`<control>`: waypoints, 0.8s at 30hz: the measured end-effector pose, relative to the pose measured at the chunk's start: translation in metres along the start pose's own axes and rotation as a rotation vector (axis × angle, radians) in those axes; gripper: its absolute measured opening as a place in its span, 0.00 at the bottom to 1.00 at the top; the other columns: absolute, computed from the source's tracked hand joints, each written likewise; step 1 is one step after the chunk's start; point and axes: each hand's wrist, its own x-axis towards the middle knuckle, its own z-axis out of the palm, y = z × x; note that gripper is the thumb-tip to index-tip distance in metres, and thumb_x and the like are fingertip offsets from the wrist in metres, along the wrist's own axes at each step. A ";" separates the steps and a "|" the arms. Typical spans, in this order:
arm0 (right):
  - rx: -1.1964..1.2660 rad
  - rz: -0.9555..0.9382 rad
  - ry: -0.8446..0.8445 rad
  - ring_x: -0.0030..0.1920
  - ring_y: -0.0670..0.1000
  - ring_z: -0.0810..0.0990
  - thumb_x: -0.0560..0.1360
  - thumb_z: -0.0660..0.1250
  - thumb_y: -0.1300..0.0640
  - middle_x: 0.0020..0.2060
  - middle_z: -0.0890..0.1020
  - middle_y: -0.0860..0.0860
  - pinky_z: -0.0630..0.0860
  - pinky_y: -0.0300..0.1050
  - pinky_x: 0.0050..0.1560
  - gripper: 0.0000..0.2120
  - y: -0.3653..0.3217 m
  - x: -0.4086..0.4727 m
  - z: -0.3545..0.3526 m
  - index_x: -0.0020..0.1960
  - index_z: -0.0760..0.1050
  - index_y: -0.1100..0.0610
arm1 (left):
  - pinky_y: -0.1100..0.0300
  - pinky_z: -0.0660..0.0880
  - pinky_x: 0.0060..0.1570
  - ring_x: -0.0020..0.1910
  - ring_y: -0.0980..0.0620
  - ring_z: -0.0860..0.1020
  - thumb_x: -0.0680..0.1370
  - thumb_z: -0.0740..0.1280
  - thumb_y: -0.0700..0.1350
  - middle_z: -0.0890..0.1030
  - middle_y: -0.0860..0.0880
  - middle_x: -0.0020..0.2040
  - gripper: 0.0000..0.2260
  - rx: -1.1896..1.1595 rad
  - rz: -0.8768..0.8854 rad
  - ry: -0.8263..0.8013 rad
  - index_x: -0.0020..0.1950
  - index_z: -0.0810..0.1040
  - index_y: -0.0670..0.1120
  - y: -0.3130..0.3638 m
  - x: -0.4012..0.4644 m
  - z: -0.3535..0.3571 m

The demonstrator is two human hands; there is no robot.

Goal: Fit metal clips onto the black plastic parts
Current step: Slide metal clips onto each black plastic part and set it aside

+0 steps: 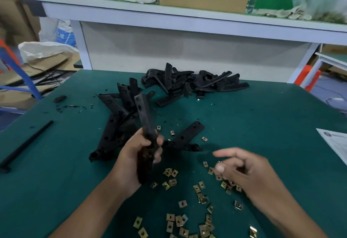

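Long black plastic strip [145, 125], gripped upright by left hand [135, 155] at frame centre: right hand [247, 170], fingers loose over brass-coloured square metal clips [187, 219], should pick one and align it squarely.

Bare counter [272, 125] lies open at my three o'clock; black plastic parts [120, 117] crowd eleven, metal clips [187, 217] litter six

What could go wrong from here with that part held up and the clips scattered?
The right hand hovers blurred over crowded metal clips, so it may catch two or none. The left hand grips the black plastic part only near its lower end, so pressing a clip on higher up could make it twist. Loose clips lie near the table's front edge and could be knocked off.
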 end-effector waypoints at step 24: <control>0.131 -0.300 0.076 0.50 0.46 0.86 0.73 0.72 0.44 0.46 0.87 0.42 0.81 0.38 0.50 0.09 0.008 0.047 0.064 0.52 0.84 0.41 | 0.64 0.78 0.38 0.43 0.53 0.85 0.70 0.78 0.38 0.83 0.53 0.33 0.17 0.456 0.406 0.108 0.33 0.82 0.61 -0.007 -0.019 0.041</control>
